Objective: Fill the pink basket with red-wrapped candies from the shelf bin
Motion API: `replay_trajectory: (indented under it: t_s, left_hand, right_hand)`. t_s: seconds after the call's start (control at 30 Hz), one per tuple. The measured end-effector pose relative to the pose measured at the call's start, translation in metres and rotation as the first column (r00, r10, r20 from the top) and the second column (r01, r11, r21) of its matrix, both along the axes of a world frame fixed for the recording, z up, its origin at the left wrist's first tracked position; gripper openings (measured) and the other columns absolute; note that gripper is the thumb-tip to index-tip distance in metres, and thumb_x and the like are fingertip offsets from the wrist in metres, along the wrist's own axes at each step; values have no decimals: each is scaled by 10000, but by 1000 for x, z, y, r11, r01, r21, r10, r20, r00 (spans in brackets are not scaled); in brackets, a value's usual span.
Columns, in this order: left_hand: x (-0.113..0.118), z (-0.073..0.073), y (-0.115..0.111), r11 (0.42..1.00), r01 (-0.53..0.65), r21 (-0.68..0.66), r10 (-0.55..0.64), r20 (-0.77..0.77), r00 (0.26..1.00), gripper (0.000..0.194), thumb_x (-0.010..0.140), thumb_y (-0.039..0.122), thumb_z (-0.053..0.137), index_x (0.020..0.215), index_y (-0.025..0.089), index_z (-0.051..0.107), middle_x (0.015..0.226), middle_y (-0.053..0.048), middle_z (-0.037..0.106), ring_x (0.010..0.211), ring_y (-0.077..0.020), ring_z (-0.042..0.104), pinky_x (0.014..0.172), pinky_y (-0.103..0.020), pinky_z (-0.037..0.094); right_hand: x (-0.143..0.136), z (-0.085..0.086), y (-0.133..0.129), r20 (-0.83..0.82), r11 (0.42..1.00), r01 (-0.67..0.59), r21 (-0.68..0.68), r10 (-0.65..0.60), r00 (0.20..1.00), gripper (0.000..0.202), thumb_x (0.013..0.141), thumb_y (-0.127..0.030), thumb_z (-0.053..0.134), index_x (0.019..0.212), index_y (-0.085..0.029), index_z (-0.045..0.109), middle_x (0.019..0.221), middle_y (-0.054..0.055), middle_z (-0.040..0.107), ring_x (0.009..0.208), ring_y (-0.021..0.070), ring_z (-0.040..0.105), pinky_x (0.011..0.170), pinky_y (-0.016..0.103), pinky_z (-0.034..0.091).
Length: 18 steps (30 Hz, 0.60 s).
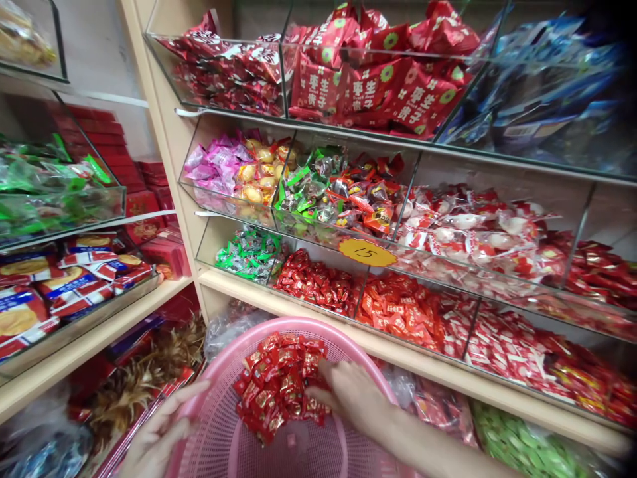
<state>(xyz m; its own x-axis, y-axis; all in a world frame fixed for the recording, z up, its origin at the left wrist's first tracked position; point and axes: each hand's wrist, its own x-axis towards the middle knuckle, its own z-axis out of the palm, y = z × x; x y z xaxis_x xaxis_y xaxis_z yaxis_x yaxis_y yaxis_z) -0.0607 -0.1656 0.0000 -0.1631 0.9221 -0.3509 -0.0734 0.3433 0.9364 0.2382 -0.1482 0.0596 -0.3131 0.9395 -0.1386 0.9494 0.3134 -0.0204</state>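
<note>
A pink plastic basket (226, 345) with a mesh wall stands in front of me, below the shelves. A heap of small red wrapped candies (281, 385) with gold print lies inside it, and part of the pink floor shows in front. My right hand (351, 392) reaches in from the right, its curled fingers and thumb around candies at the heap's right edge; the fingertips are partly hidden. Beside the basket's left rim is my left hand (162, 425), blurred, with thumb and fingers apart and nothing seen between them.
Clear shelf bins hold red candies (318, 282), orange-red packets (398, 305) and white-red sweets (478, 232). A yellow price tag (367, 252) reads 15. Packaged biscuits (74, 275) fill the left shelf. Feathery brown dusters (144, 372) lie lower left, a green-filled bag (522, 438) lower right.
</note>
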Motion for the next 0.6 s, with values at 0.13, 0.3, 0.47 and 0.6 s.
replay_trajectory:
  t_s: [0.13, 0.3, 0.47, 0.6]
  left_hand:
    - [1, 3, 1, 1000, -2, 7, 2, 14, 1000, 514, 480, 393, 732, 957, 213, 670, 1297, -69, 537, 1172, -361, 469, 1075, -478, 239]
    - [-4, -8, 1, 997, 32, 76, -30, -22, 999, 437, 582, 440, 710, 974, 249, 685, 1203, -45, 595, 1174, -330, 466, 1087, -456, 217]
    - [-8, -15, 1, 995, 28, 97, -27, -18, 999, 418, 582, 448, 722, 958, 264, 708, 1204, -29, 612, 1219, -326, 435, 1101, -430, 203]
    - [-6, -11, 1, 997, 13, 81, -14, 22, 1000, 420, 582, 443, 729, 954, 250, 711, 1206, -34, 618, 1221, -351, 439, 1080, -467, 252]
  right_hand:
    - [9, 43, 42, -104, 978, 50, 201, -29, 994, 281, 935, -399, 401, 889, -180, 571, 772, 63, 682, 712, 189, 653, 587, 251, 404]
    - [14, 71, 103, 109, 938, 138, 319, -181, 977, 225, 917, -149, 386, 1034, -127, 577, 962, 151, 672, 896, 227, 638, 688, 277, 434]
    - [16, 80, 138, 342, 976, 171, 136, -209, 916, 327, 860, -16, 373, 1019, -69, 654, 1039, 227, 650, 1056, 285, 577, 846, 374, 419]
    - [21, 85, 150, 350, 991, 132, -13, -119, 929, 407, 742, -22, 574, 1134, -125, 614, 1150, 172, 618, 1043, 246, 589, 781, 270, 452]
